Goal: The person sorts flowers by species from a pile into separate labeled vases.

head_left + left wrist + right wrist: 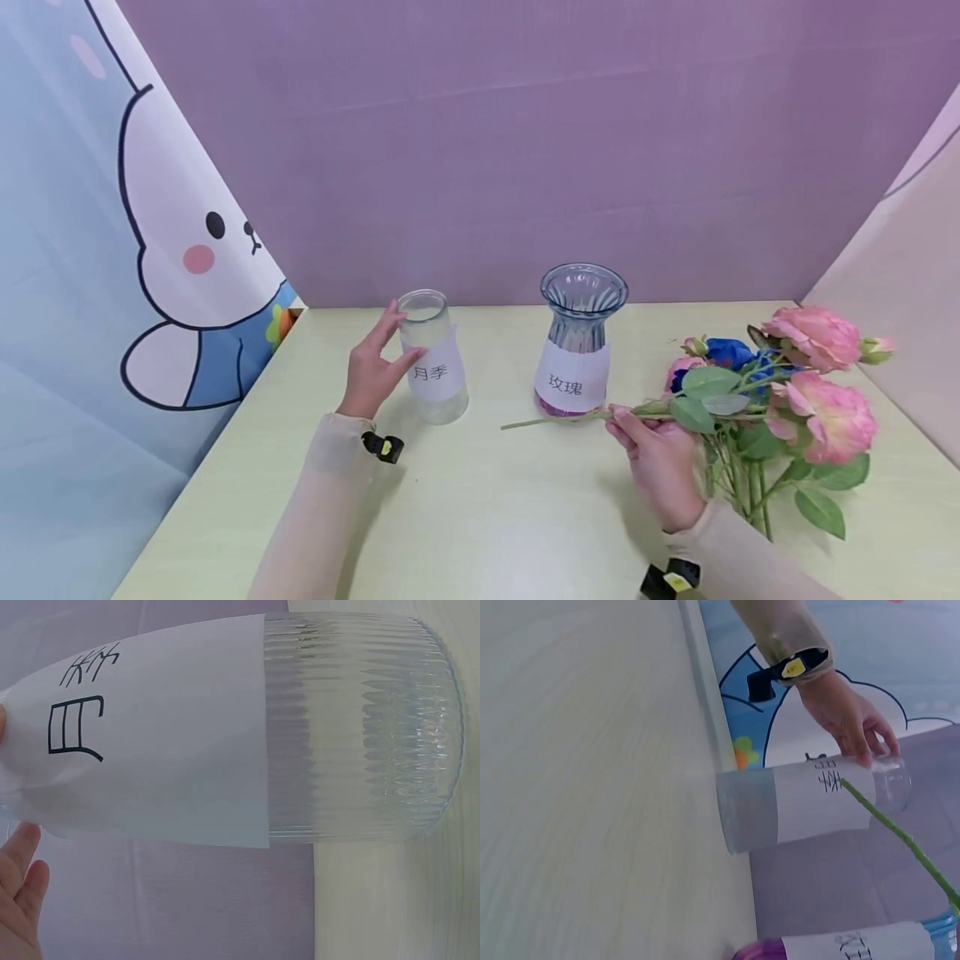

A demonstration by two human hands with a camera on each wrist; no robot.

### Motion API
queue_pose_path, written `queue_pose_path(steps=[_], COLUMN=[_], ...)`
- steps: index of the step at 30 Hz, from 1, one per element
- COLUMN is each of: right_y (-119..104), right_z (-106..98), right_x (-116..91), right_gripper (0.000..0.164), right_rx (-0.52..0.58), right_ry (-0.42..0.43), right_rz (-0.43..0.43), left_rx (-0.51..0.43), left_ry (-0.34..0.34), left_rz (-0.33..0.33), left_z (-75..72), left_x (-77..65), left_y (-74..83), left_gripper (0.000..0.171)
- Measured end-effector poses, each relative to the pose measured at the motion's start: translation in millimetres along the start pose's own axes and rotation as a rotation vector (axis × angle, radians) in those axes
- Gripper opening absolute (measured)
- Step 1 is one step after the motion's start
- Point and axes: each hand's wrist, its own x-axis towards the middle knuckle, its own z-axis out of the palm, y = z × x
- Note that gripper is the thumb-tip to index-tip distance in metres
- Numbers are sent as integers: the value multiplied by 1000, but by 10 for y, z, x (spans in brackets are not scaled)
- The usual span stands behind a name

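On the left, a clear glass vase (440, 407) stands upright with a white paper label bearing black characters. My left hand (375, 367) holds it near the rim, thumb at the front and fingers at the left side. Ribbed glass shows below the label (172, 742) in the left wrist view. My right hand (660, 467) pinches the green stem (555, 421) of a pink flower (828, 417). The stem's cut end points left, passing in front of the blue-tinted vase (585, 292). This second vase has a flared rim, a white label and a purple base.
Beneath and behind my right hand lie more flowers on the pale table (480, 517): another pink bloom (813, 337), blue blooms (729, 353) and green leaves (821, 511). A purple cloth (525, 150) rises behind the table. A cartoon-printed cloth (90, 483) hangs at the left.
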Motion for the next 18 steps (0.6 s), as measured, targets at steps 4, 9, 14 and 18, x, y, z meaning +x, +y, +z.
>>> queue_pose_path(steps=[4, 9, 14, 18], right_y=[57, 151, 233, 310], right_z=[125, 276, 385, 510], right_x=[-21, -21, -15, -28], right_gripper=[19, 24, 38, 45], right_rx=[51, 12, -8, -49], right_ry=[0, 51, 78, 89], right_rz=[-19, -81, -143, -190], left_rx=[-25, -29, -37, -33], left_ry=[-9, -13, -16, -7], left_rz=[-20, -19, -22, -25], left_z=[0, 11, 12, -15], left_x=[9, 21, 11, 4], left_y=[1, -2, -3, 9], left_gripper=[52, 52, 52, 53])
